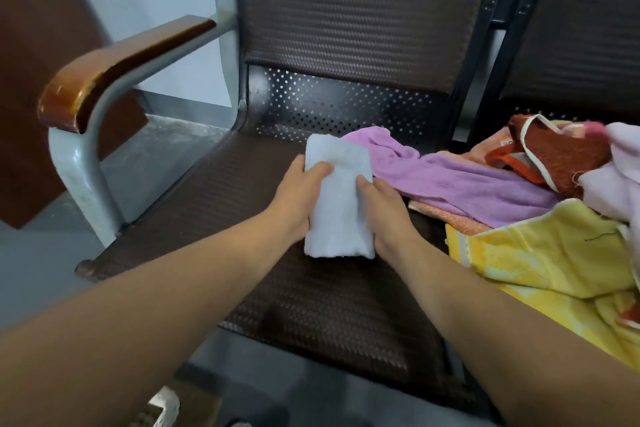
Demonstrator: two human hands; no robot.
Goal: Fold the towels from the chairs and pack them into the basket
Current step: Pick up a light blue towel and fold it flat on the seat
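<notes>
Your left hand (298, 198) and right hand (384, 215) both grip the folded white towel (341, 208), one on each long side. The left thumb lies across its top face near the far end, and the right thumb presses on top at mid-length. The other fingers (379, 196) curl round the edges and are mostly hidden beneath the cloth, so both sets of fingers are clamped on the towel. It is folded into a narrow, thick rectangle whose long axis points away from you, its near end rounded. It sits at the middle of the dark perforated chair seat (311, 305); you cannot tell whether it rests on the seat or is raised just off it.

Just behind and to the right, a purple towel (467, 184) lies loose, its far corner touching the folded one. It lies over a peach-orange towel (446, 215). Further right, heaped across the gap to the second chair (581, 45), are a rust-red towel with white trim (568, 152), a pale pink towel (620, 177) and, nearest you, a yellow towel (540, 253) hanging over the front edge of the seat.

A brown wooden armrest (114, 69) on a grey metal frame stands at the left. A pale woven edge (166, 402) shows at the bottom below your left forearm, too little to identify.
</notes>
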